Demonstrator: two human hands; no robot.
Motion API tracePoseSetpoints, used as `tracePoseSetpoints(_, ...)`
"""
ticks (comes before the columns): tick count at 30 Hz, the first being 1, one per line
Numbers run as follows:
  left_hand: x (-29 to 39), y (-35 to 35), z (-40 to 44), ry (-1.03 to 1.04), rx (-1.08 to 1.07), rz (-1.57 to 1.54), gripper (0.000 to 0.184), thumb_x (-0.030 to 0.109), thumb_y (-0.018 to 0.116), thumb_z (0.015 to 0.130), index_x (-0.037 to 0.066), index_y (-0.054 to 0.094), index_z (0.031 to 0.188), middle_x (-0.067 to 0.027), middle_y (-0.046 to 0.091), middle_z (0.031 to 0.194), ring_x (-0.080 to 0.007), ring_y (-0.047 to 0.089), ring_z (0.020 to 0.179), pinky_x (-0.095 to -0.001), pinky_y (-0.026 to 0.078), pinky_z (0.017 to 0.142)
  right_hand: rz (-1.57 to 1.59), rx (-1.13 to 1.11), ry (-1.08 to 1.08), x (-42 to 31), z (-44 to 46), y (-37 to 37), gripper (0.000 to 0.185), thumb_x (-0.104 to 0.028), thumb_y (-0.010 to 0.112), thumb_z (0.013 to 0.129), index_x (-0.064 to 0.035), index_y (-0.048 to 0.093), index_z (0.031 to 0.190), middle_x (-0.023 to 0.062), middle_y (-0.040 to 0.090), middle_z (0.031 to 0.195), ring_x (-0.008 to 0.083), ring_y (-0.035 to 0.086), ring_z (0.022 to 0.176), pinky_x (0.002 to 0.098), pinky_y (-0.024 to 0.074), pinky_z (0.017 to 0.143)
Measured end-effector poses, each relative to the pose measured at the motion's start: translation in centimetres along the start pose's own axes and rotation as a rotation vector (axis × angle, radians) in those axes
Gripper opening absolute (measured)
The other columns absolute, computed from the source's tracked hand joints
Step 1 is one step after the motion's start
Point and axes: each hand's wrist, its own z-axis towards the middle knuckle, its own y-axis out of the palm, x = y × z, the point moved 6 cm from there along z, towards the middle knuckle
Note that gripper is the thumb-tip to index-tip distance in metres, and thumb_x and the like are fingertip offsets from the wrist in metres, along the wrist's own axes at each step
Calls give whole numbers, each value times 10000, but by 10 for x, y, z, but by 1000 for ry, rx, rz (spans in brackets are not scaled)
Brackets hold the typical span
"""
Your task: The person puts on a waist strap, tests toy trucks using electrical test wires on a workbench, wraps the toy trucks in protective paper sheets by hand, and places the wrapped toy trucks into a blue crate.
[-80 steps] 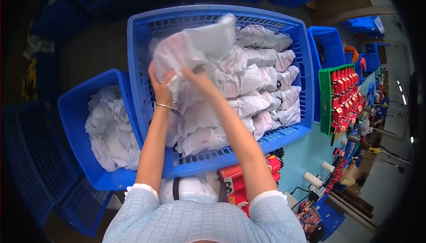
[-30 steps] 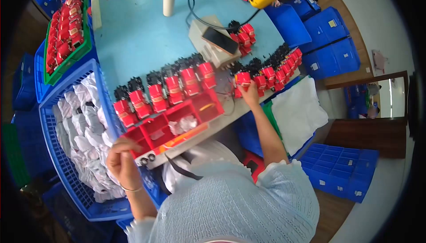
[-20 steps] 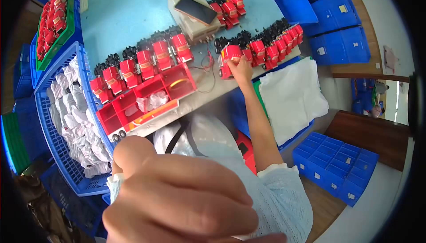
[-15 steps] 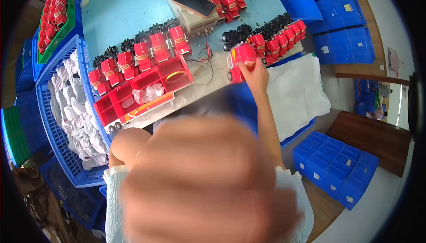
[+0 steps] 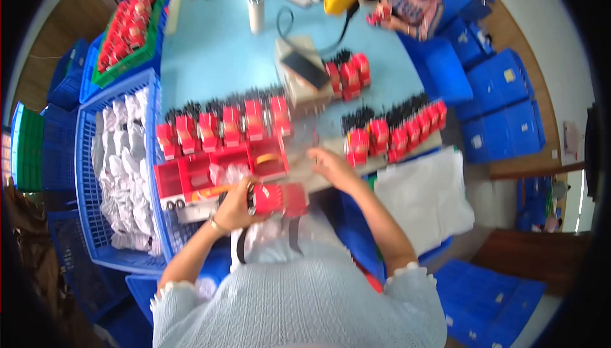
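My left hand (image 5: 236,208) is closed on a red toy truck (image 5: 278,200), which it holds on its side close to my body. Motion blurs the truck a little. To the right of it my right hand (image 5: 333,168) is over the table edge with its fingers apart, and nothing shows in it. A red compartment tray (image 5: 189,163) lies in front of my left hand, with crumpled clear plastic and a yellow ring inside. Behind the tray stands a row of red toy trucks (image 5: 231,125). Another row of red trucks (image 5: 398,139) is to the right of my right hand.
A grey box (image 5: 297,47) with a phone (image 5: 306,70) on it stands mid-table. Blue crate (image 5: 156,157) with wrapped items is at left; white sheets (image 5: 423,201) lie at right. A white bottle (image 5: 256,14) stands farther back. At top right a co-worker (image 5: 417,4) holds a red item.
The truck from my right hand is now apparently in my left hand, nearer my body. My left hand has dropped from close before the camera. The view has tilted up, showing the co-worker.
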Motion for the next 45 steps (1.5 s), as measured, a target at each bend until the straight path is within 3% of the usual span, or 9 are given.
tracePoseSetpoints(5, -14, -28, -39, 15, 321, -35, 813, 194, 840, 523, 26, 343, 1145, -155, 494, 1059, -237, 531, 978, -334, 445, 823, -802, -183, -378, 130, 53, 132, 96, -106, 486, 755, -43, 540, 803, 137, 528, 779, 287, 575, 758, 413, 476, 649)
tracePoseSetpoints(8, 1, -46, -51, 14, 450, -129, 889, 181, 834, 531, 34, 284, 1213, -133, 447, 1125, -215, 489, 1042, -335, 432, 865, -658, -29, -588, 112, 50, 137, 109, -103, 495, 746, -31, 547, 809, 130, 548, 781, 284, 591, 661, 407, 486, 584)
tracePoseSetpoints(14, -17, -60, -70, -7, 694, -640, 890, 172, 773, 614, 55, 223, 1304, -126, 457, 1132, -231, 500, 1039, -343, 440, 878, -872, -368, -243, 146, 35, 113, 130, -97, 534, 712, -46, 591, 817, 147, 594, 753, 304, 609, 615, 415, 486, 516)
tracePoseSetpoints(20, -121, -30, -66, -142, 479, -1367, 664, 325, 676, 736, 66, 361, 1260, -122, 527, 1120, -249, 565, 986, -366, 476, 851, 134, -573, 635, 135, -53, 35, 195, -216, 585, 809, -34, 591, 740, 40, 541, 605, 145, 500, 451, 291, 379, 399)
tracePoseSetpoints(24, -87, -8, -29, -396, 249, -1618, 643, 624, 501, 750, 100, 531, 1123, -163, 590, 929, -307, 609, 865, -446, 533, 648, 998, -664, 658, 37, -90, 12, 262, -293, 554, 868, -37, 579, 921, -9, 499, 648, 83, 461, 499, 239, 350, 443)
tracePoseSetpoints(29, -31, -10, 33, -137, 127, -1394, 520, 402, 532, 844, 19, 478, 1190, -143, 591, 1066, -254, 620, 890, -381, 538, 734, 835, -395, -61, -92, -65, -29, 327, -247, 491, 905, -33, 496, 1151, 38, 529, 788, 109, 526, 672, 214, 402, 601)
tracePoseSetpoints(32, -17, 3, 53, -158, 100, -1431, 479, 381, 513, 865, 23, 488, 1181, -147, 597, 1051, -251, 622, 883, -371, 539, 727, 1153, -127, -155, -119, -44, -49, 236, -117, 513, 869, -31, 499, 1088, 48, 532, 792, 118, 550, 674, 239, 435, 555)
tracePoseSetpoints(34, 9, 3, 56, -230, 32, -1503, 480, 393, 516, 862, 24, 497, 1168, -135, 603, 1024, -238, 620, 869, -358, 537, 707, 751, 236, -209, -146, -30, -66, 223, -172, 565, 868, -14, 504, 1012, 26, 504, 665, 82, 481, 498, 187, 389, 454)
tracePoseSetpoints(45, 45, 0, 43, -300, 159, -1542, 463, 498, 538, 807, 107, 551, 1053, -66, 589, 879, -190, 587, 666, -299, 484, 505, 153, 281, -158, -181, 1, -43, 231, -81, 657, 793, 23, 587, 986, 60, 614, 760, 80, 554, 589, 207, 431, 509)
